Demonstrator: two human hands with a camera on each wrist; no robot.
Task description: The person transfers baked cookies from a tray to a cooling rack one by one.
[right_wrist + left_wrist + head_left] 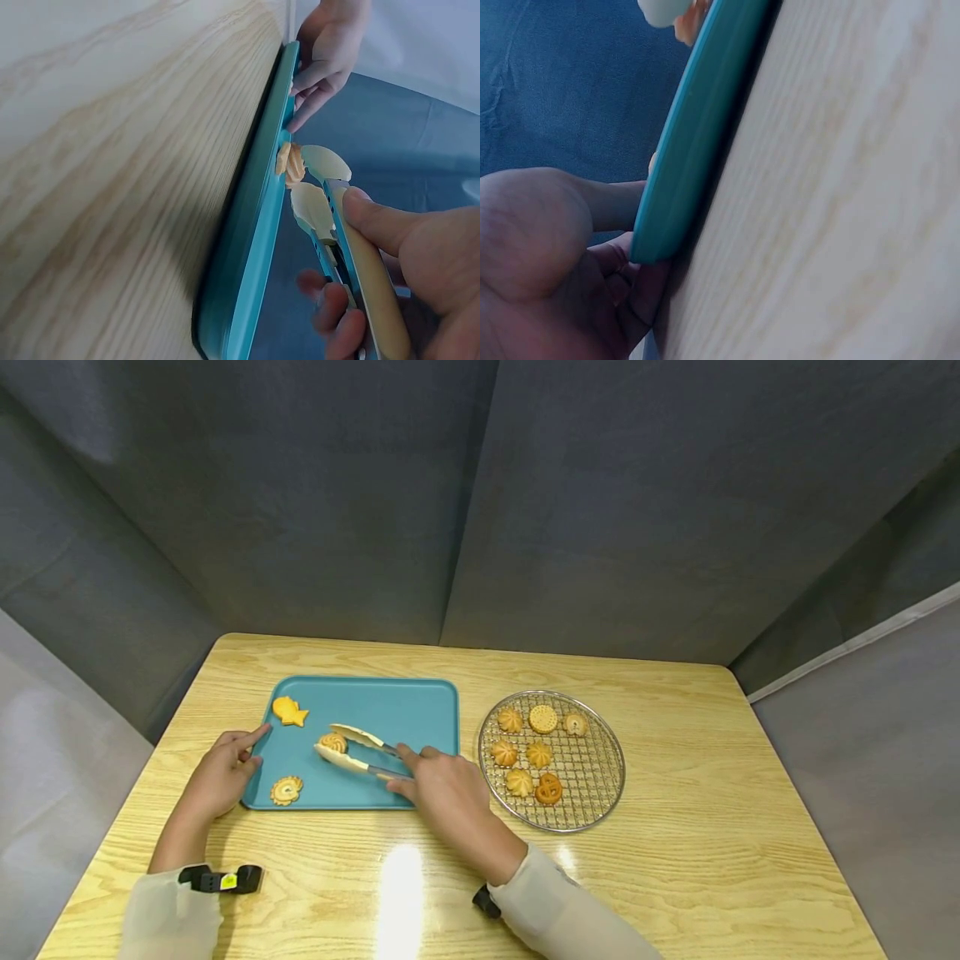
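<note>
My right hand (453,789) holds a pair of tongs (347,761) with pale tips and metal arms. The tips are spread on either side of a round swirl cookie (333,742) on the blue-green tray (405,710); whether both touch it, I cannot tell. In the right wrist view the thumb lies along one pale handle of the tongs (369,281). My left hand (217,781) grips the tray's left edge, thumb over the rim (679,161) and fingers at its underside. A fish-shaped cookie (289,711) and a scalloped cookie (286,790) lie near that side.
Right of the tray, a round wire rack (592,777) bears several cookies, among them a pretzel-shaped one (549,789) and a round dotted one (543,718). Both stand on a wooden table (697,793). Grey curtains (360,510) enclose the table's back and sides.
</note>
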